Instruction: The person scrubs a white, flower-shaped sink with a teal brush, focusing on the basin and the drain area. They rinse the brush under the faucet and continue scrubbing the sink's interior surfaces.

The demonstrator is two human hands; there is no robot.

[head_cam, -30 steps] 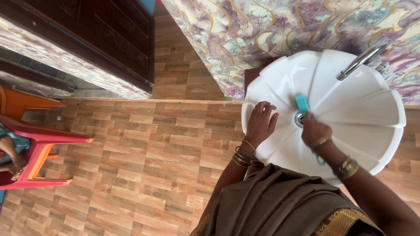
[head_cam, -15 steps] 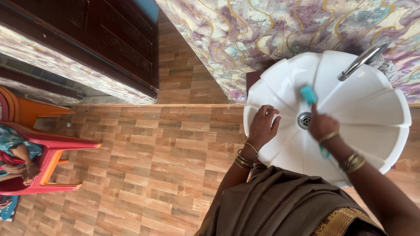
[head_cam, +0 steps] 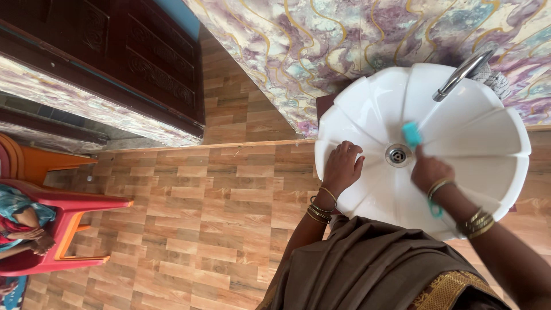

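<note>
Teal plastic pokes out above the right hand (head_cam: pixel 429 172): that is the head of a scrubbing brush (head_cam: pixel 411 135), and the grip is clamped on its handle, fingers curled tight, with a bit of the teal handle end showing below the wrist beside the bangles. The brush head sits just past the knuckles, down inside the white basin (head_cam: pixel 493 143), pressed close to the metal drain (head_cam: pixel 397 154), just up and to the right of it. Left hand (head_cam: pixel 342 167) now: fingers apart and spread flat, palm down on the basin's inner wall near the left rim, clamped on nothing, just resting against the white surface. It lies on the far side of the drain from the brush, so the drain sits between the two hands. Gold bangles (head_cam: pixel 319 209) ring that wrist.

Widening out, the basin is petal-shaped, ribbed into segments, and a chrome tap (head_cam: pixel 461 73) leans in over it from the upper right. Behind it runs a marbled purple and gold wall (head_cam: pixel 321 40). Brown draped cloth (head_cam: pixel 373 264) with a gold border fills the lower edge. Wood-pattern floor tiles (head_cam: pixel 189 206) stretch out to the left, where a red plastic chair (head_cam: pixel 63 224) stands well apart, another person's hand (head_cam: pixel 34 241) resting by it, and a dark wooden door (head_cam: pixel 132 51) shows up top.
</note>
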